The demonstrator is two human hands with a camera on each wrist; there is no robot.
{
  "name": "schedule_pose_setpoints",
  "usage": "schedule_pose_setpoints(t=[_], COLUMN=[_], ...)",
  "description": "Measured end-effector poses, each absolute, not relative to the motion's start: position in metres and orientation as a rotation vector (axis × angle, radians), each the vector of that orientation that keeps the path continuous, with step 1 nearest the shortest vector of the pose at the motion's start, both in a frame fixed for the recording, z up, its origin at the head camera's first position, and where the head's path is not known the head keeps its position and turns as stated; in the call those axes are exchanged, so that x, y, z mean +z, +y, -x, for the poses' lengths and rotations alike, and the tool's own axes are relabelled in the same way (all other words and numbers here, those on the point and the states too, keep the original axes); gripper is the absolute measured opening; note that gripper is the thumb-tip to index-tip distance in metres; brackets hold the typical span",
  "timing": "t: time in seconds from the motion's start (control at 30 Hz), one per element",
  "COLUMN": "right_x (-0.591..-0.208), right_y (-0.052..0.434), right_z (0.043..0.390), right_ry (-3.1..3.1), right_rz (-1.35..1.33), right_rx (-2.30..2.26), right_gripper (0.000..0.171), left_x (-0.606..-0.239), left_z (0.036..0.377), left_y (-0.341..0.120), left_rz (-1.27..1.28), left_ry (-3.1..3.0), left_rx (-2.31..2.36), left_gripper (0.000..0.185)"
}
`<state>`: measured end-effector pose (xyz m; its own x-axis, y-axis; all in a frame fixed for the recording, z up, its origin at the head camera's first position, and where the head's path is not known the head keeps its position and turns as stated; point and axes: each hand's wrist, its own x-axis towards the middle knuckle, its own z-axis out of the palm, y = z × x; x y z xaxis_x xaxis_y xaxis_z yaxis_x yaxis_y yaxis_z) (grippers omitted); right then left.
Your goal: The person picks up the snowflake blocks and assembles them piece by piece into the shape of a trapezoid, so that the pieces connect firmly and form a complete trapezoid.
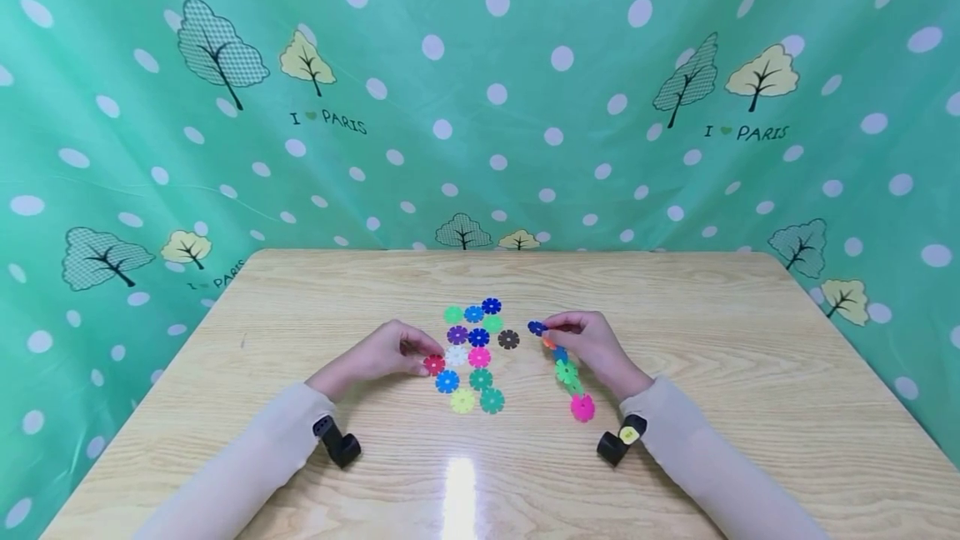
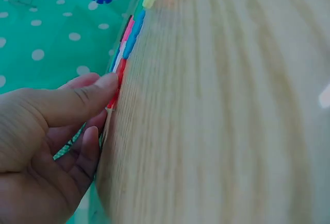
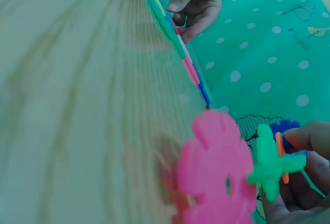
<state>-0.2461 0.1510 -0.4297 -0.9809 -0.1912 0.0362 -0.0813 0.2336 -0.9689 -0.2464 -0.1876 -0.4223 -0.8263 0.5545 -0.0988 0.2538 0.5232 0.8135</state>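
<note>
Snowflake-shaped plastic discs with notched rims lie flat in a cluster mid-table. At its left edge, my left hand (image 1: 388,350) pinches a red disc (image 1: 433,365) between thumb and fingers; the left wrist view shows the thumb on the red disc (image 2: 120,74). My right hand (image 1: 594,347) grips a joined chain of discs near its far end. A dark blue disc (image 1: 536,328) tips that end, followed by an orange one (image 3: 280,152), a blue one and green ones. A pink disc (image 1: 582,407) forms the near end. The fingers partly hide the chain's middle.
Loose discs between the hands include a white one (image 1: 456,356), a purple one (image 1: 457,335), a brown one (image 1: 508,339) and a yellow one (image 1: 462,400). Beneath them is a wooden table (image 1: 315,282). A green dotted cloth (image 1: 517,190) hangs behind its far edge.
</note>
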Motion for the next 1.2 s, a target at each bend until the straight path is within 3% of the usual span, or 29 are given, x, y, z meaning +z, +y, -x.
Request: schedule_pose_setpoints(t=[0.8,1.2], right_x=[-0.427,-0.430], right_y=[0.150,0.150], right_z=[0.244,0.247], right_ry=[2.382,2.388], right_rz=[0.208,0.238], right_rx=[-1.916,-1.889], right_gripper=[0.024,0.022], left_x=[-0.423,-0.413], left_z=[0.252,0.255], left_y=[-0.187,-0.162], left_rz=[-0.700,-0.514], left_ry=[2.446,2.404], left_rx=[1.199,1.341], left_gripper=[0.030,0.035])
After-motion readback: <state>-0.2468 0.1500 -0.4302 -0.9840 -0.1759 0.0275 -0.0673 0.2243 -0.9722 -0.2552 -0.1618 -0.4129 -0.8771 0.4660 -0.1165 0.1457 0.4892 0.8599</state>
